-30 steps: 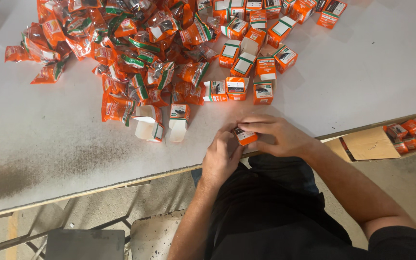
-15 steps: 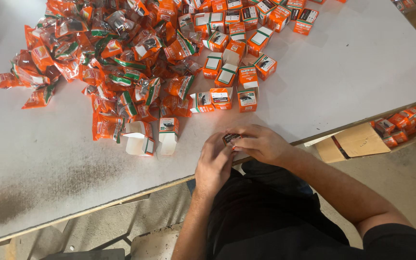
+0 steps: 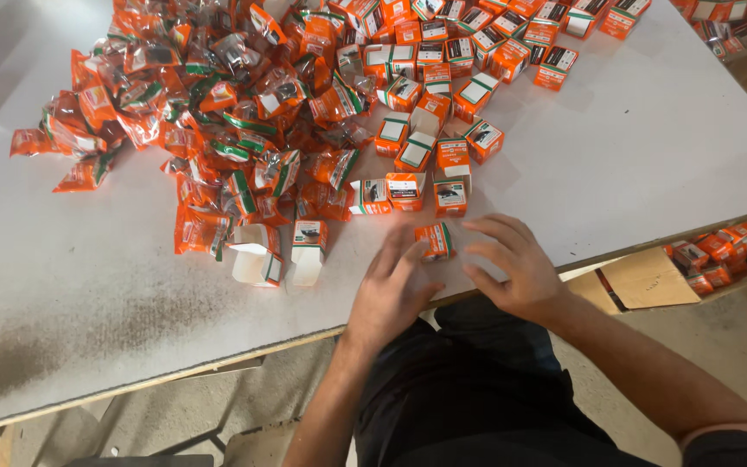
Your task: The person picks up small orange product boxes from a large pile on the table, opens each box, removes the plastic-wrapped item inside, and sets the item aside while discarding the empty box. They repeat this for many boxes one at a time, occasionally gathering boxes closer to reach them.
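A small closed orange box (image 3: 434, 240) stands on the white table (image 3: 633, 173) near its front edge. My left hand (image 3: 391, 290) lies flat just left of it, fingers spread, the fingertips at or almost at the box. My right hand (image 3: 512, 264) hovers just to its right, fingers apart and empty. Neither hand grips the box.
A heap of orange plastic packets (image 3: 218, 112) covers the table's left and centre. Closed orange boxes (image 3: 451, 69) lie at centre and back right. Two open boxes with white flaps (image 3: 278, 255) stand left of my hands. A cardboard carton (image 3: 650, 277) with more boxes sits below the table's right edge.
My hands held the small box together at the table's edge; now it stands on the table and both hands have opened and drawn apart. The view shifted slightly.
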